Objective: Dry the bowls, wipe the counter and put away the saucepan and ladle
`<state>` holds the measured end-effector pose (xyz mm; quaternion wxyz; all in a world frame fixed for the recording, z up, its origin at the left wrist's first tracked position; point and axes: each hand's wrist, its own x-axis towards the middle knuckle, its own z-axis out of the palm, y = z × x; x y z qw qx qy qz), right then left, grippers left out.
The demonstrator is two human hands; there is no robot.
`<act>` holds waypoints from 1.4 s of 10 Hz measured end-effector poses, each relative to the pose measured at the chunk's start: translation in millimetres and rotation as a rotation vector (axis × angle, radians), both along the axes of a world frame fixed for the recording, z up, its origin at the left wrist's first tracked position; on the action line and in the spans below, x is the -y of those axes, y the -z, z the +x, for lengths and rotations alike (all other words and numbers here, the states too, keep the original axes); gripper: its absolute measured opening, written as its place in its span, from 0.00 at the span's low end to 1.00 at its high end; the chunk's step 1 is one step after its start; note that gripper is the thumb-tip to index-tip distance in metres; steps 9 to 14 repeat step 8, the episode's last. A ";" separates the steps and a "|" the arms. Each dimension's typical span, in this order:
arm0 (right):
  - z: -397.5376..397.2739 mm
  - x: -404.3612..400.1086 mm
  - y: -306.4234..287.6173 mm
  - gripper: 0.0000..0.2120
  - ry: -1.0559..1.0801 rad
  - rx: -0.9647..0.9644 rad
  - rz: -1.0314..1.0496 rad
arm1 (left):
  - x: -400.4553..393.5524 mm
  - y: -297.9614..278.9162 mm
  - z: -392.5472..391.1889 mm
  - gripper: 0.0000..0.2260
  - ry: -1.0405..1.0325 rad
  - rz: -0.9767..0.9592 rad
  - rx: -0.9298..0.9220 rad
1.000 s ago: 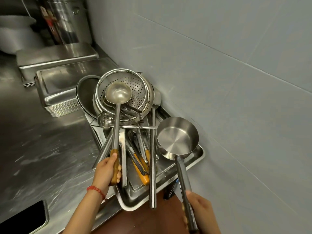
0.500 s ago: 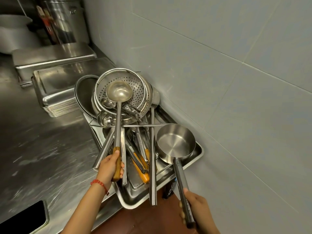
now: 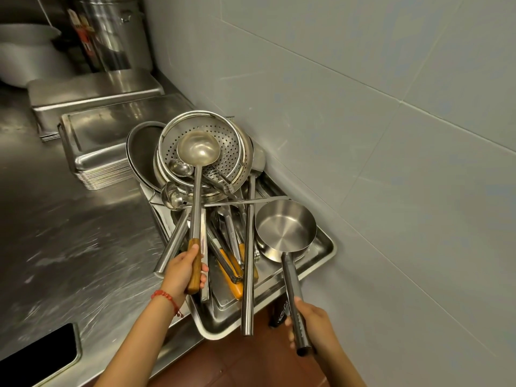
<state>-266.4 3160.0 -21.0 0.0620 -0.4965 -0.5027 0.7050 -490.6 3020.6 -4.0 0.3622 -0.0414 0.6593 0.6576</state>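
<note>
With the left hand gripping the ladle over the colander, the right hand is lowering the gripped saucepan nearer the tray, nearly stowed.

The ladle is silver with a brown wooden handle. The saucepan is shiny silver. The colander is silver, dotted with holes. The wall is pale grey tile; the bracelet is red.

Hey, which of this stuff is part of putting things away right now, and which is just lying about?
In the job: ladle, left hand, saucepan, right hand, tray.
Lying about: colander, stacked trays, stockpot.
</note>
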 end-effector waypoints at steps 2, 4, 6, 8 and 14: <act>0.8 -4.5 5.9 0.14 -0.008 -0.012 -0.028 | 2.1 -1.9 4.1 0.12 -0.021 0.013 0.005; 5.9 -5.5 5.3 0.14 0.009 0.019 -0.082 | 10.6 -0.8 18.9 0.07 -0.031 -0.023 -0.060; 23.9 14.9 -8.4 0.11 0.119 0.028 0.109 | 28.5 -0.9 28.8 0.12 0.044 -0.212 -0.348; 46.8 61.1 -25.0 0.10 0.207 0.009 0.204 | 66.6 -5.5 43.2 0.13 0.166 -0.318 -0.651; 46.8 61.1 -25.0 0.10 0.207 0.009 0.204 | 66.6 -5.5 43.2 0.13 0.166 -0.318 -0.651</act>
